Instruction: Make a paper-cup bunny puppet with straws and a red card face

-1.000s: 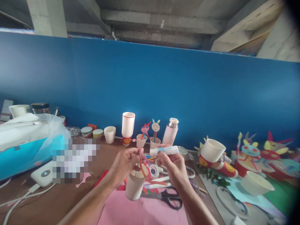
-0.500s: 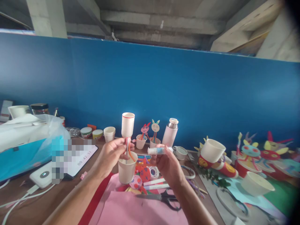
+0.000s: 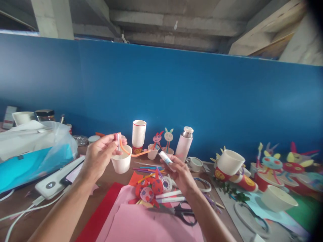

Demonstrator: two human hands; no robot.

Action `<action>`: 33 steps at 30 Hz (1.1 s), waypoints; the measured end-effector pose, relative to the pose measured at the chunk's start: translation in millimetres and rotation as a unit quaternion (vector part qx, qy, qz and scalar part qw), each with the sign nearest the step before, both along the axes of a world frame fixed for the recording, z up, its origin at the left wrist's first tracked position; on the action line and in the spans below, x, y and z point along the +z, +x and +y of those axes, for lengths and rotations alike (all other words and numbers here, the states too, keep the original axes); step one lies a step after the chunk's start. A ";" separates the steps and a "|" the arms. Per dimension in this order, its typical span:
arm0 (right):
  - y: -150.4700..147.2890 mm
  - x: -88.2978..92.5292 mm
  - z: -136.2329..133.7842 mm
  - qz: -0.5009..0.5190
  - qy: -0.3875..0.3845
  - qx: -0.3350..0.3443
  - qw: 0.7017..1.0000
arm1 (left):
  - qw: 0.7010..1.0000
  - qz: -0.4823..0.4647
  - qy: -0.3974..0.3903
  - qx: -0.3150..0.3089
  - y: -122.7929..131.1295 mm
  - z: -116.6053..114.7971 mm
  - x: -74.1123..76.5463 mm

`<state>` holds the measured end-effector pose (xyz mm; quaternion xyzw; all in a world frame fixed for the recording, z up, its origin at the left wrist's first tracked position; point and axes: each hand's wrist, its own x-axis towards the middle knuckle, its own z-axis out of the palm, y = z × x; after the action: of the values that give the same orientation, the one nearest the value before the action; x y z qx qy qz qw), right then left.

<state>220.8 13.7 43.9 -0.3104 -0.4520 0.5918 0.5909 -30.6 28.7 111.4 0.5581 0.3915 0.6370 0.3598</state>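
Observation:
My left hand [image 3: 99, 158] is closed, with fingertips pinching the top of a whitish straw [image 3: 118, 143]. An orange pipe cleaner [image 3: 137, 155] bends out from that same top and stretches right over the cup's rim. The straw's lower end goes down inside a white paper cup [image 3: 121, 165]; whether it is fixed there is hidden. My right hand [image 3: 180, 171] is wrapped round a small white glue stick [image 3: 165, 157], tilted up to the left. Below it lie black-handled scissors [image 3: 185, 213] on pink paper [image 3: 148, 223], beside red paper figures [image 3: 153, 185] and white markers [image 3: 170, 196].
A stack of paper cups [image 3: 139, 132], two small cup figures [image 3: 156, 137] and a pink flask [image 3: 184, 144] stand at the back. More cup figures [image 3: 272, 164] crowd the right. A plastic bag [image 3: 60, 137] and a power bank [image 3: 50, 185] with cables lie left.
My left hand has moved left and up, and the cup has shifted the same way with the straw. The orange pipe cleaner now sticks out rightward. The glue stick has tilted in my right hand.

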 end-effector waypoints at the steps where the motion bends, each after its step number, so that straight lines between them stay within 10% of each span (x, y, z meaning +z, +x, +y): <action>1: -0.9 -3.4 1.6 -0.010 -0.009 0.010 1.000 | 1.000 -0.003 0.002 0.005 -1.4 -0.1 1.1; 13: -5.3 -40.0 15.9 -0.036 -0.060 -0.012 0.997 | 0.999 -0.030 -0.021 -0.018 -6.8 7.8 -2.8; 27: -5.8 -46.8 21.1 -0.161 0.046 -0.039 0.985 | 0.996 -0.053 -0.071 -0.023 -8.8 22.0 -13.0; 33: -15.2 -30.5 8.3 -0.113 0.044 0.009 0.993 | 0.992 0.075 -0.077 -0.071 2.7 12.3 -10.0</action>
<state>205.6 21.9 13.4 -0.3451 -0.5441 0.5382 0.5434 -27.9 41.0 101.4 0.6017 0.4247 0.5342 0.4150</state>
